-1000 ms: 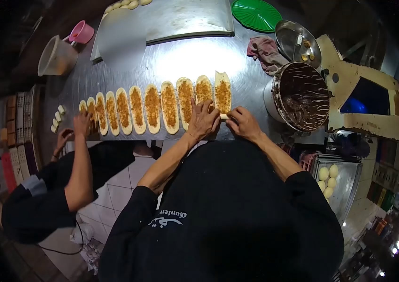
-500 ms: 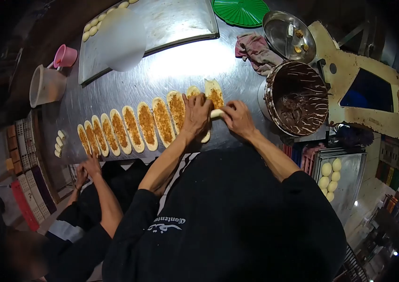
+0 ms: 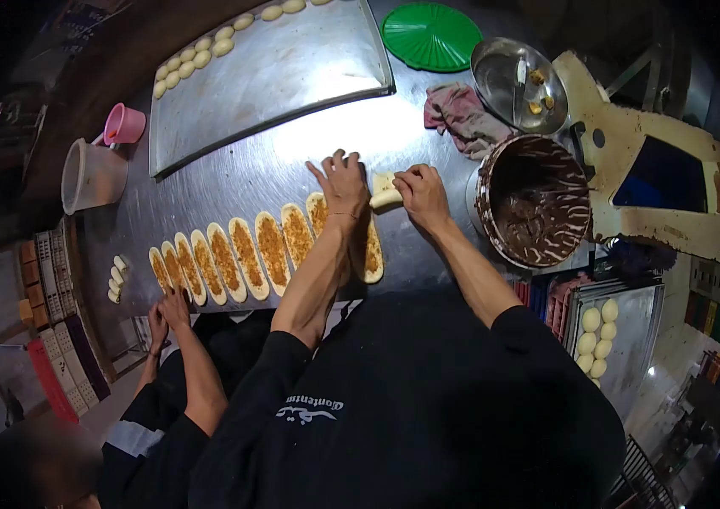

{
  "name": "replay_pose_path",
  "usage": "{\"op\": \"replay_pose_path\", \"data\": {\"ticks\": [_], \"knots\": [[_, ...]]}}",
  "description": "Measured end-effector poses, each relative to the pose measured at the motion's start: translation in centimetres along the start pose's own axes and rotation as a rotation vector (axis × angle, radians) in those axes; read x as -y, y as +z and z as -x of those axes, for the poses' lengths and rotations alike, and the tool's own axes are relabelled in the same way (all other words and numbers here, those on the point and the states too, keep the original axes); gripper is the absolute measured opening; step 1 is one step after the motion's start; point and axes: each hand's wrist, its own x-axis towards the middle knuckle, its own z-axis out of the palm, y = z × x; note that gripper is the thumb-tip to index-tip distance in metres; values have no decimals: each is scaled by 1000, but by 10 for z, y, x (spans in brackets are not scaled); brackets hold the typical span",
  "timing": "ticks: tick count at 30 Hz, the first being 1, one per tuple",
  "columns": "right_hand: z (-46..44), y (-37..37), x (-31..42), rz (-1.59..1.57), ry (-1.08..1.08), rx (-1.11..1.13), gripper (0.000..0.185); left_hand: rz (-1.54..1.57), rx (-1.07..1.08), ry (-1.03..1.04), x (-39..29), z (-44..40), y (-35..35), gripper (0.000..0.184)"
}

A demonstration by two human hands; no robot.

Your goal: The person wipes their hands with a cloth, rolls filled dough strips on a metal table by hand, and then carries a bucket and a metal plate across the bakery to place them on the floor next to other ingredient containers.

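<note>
A row of long oval dough strips (image 3: pixel 272 251) spread with crumbly orange-brown filling lies along the front of the metal table. At the row's right end is a partly rolled dough piece (image 3: pixel 386 197), with a flat flap still showing at its far end. My right hand (image 3: pixel 424 197) pinches the right end of this roll. Just left of it, my left hand (image 3: pixel 345 185) is open, fingers spread, above the table and apart from the roll. My left forearm hides parts of the nearest strips.
A co-worker's hands (image 3: pixel 168 316) are at the row's left end, near several small finished rolls (image 3: pixel 117 280). To my right stands a bucket (image 3: pixel 485 204) of chocolate spread. Behind are a cloth (image 3: pixel 459 114), a steel bowl (image 3: pixel 504 61), a green lid (image 3: pixel 432 36) and a tray (image 3: pixel 275 76) with dough balls.
The rightmost strip has been rolled further toward its far end, covering its filling. My left hand has come off the roll and spread its fingers. The whole view has shifted slightly.
</note>
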Motion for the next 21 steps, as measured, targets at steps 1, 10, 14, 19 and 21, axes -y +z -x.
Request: {"op": "replay_pose_path", "data": {"ticks": [1,10,14,19,21], "knots": [[-15,1,-2,3,39,-23,17,0,-31,2,6,-10,-6,25],[-16,7,6,-1,-83,72,21,582,-141,-318,35,45,-48,25],[-30,5,19,19,-57,154,23,740,-76,-404,62,96,-52,24],[-52,12,10,105,-18,292,36,893,-20,-560,93,134,-54,28],[-61,13,10,77,-10,306,41,897,-12,-551,97,136,-52,27]]}}
